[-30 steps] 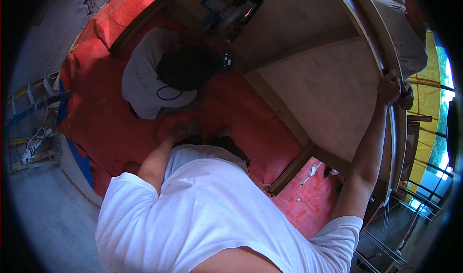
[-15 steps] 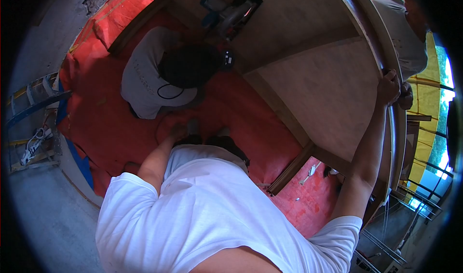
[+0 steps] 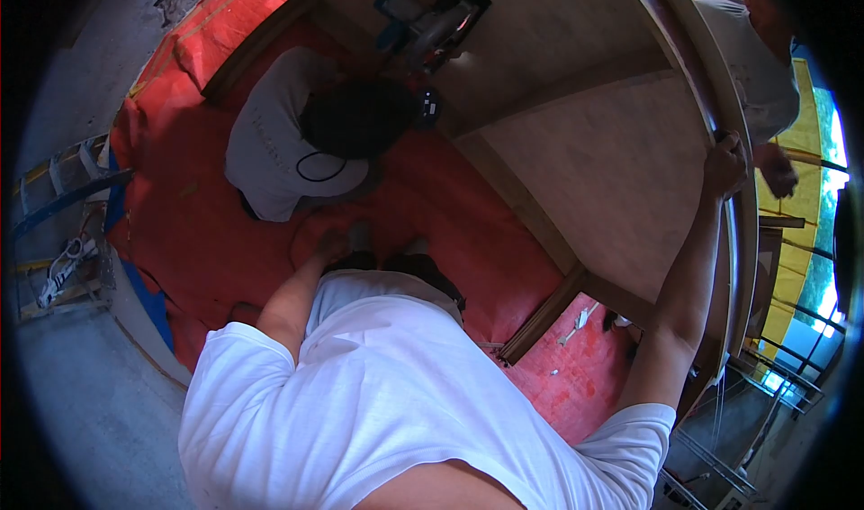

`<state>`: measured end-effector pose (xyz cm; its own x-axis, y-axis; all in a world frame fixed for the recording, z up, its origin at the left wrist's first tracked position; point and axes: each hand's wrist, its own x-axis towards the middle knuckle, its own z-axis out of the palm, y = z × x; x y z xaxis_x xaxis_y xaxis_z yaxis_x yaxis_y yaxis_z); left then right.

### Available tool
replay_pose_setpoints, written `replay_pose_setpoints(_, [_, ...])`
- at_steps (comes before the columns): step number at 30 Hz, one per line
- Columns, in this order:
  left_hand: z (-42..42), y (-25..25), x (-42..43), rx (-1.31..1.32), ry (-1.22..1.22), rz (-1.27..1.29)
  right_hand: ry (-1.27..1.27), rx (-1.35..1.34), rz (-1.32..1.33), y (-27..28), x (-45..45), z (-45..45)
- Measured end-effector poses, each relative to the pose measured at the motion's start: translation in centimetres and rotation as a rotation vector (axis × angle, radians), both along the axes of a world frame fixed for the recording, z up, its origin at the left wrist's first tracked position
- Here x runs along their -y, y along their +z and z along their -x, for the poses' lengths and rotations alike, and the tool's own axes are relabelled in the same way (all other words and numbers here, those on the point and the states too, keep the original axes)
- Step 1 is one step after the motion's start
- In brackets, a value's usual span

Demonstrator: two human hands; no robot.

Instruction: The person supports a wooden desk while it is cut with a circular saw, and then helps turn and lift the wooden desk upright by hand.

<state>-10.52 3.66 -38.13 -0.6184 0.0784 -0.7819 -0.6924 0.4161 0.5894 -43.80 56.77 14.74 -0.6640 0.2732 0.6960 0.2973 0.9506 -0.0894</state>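
At the right, my right hand [image 3: 725, 166] is closed around the raised edge of a large wooden panel [image 3: 612, 168], my arm stretched out to it. My left hand [image 3: 334, 243] hangs low beside my thigh in shadow, and its fingers are too dark to make out. On the panel's upper part sits a circular saw [image 3: 427, 26] with a blue body and dark base plate. Close to it a co-worker [image 3: 279, 150] in a grey shirt crouches with head bent; that person's hands are hidden.
Red sheeting [image 3: 180, 231] covers the floor. A second person [image 3: 751, 69] stands beyond the panel's edge at the right, one hand hanging free. A ladder [image 3: 67, 181] and a white cable bundle [image 3: 63, 267] are at the left. Yellow sheeting [image 3: 783, 280] and metal bars are at the far right.
The second person's hand has come off the panel's edge and moved right. The crouching co-worker's head has shifted slightly. My hands have stayed in place.
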Motion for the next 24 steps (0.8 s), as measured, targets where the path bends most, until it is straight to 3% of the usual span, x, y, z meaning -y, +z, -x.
replay_pose_setpoints(1, [-0.4,-1.4,0.0,-0.001,0.027,-0.009,0.005,-0.003,-0.034,-0.2,-0.7,0.3])
replay_pose_setpoints(4, [0.0,2.2,-0.1,-0.127,-0.112,0.107,-0.021,0.023,-0.045,-0.1,-0.9,0.4])
replay_pose_setpoints(7, [0.5,3.1,-0.1,-0.042,-0.138,0.096,-0.066,0.037,-0.054,0.2,0.3,0.1])
replay_pose_setpoints(13, [-0.3,-2.3,0.1,-0.496,-0.808,0.381,0.048,-0.043,-0.009,0.0,0.2,-0.1])
replay_pose_setpoints(17, [0.0,0.7,0.3,-0.219,-0.411,0.183,0.070,-0.038,-0.011,0.1,0.5,-0.3])
replay_pose_setpoints(20, [0.2,0.8,0.1,-0.227,-0.504,0.244,0.062,-0.036,0.006,0.3,1.1,-0.5])
replay_pose_setpoints(22, [-0.2,-1.8,-0.2,-0.266,-0.666,0.339,0.074,-0.040,0.019,0.4,1.5,-0.6])
replay_pose_setpoints(24, [0.3,0.8,0.0,-0.219,-0.573,0.275,0.073,-0.033,0.002,0.4,1.2,-0.6])
